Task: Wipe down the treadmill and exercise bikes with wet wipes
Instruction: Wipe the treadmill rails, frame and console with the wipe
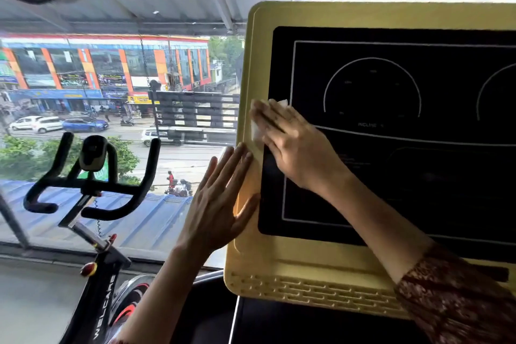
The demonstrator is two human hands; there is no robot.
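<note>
At 8 o'clock in the view stands a black exercise bike (92, 184) with curved black handlebars and a small screen unit between them; the word WELCARE is printed on its lower frame. Behind it, from 9 to 11 o'clock, a large glass window (83, 78) shows a street with cars and a building with orange and blue stripes.

Near the centre, at about 6 o'clock, the left hand (220, 204) is wide, with its fingers straight and close together. They lie flat along the left outer edge of the yellow plastic frame of the treadmill console (279, 17), and the thumb rests on the front face of this frame. This hand holds nothing.

Just at 1 o'clock from the left hand, the white wet wipe (256, 129) lies on the left border of the console, where the yellow frame meets the black display panel (405, 176). The right hand (293, 151) presses on the wipe with its fingers stretched flat over it; the fingertips are blurred. White corners of the wipe show above and to the left of the fingers.

The panel, from 1 to 4 o'clock, carries white curved lines and the word INCLINE. At 5 o'clock the right forearm ends in a dark red patterned sleeve (460, 301).
</note>
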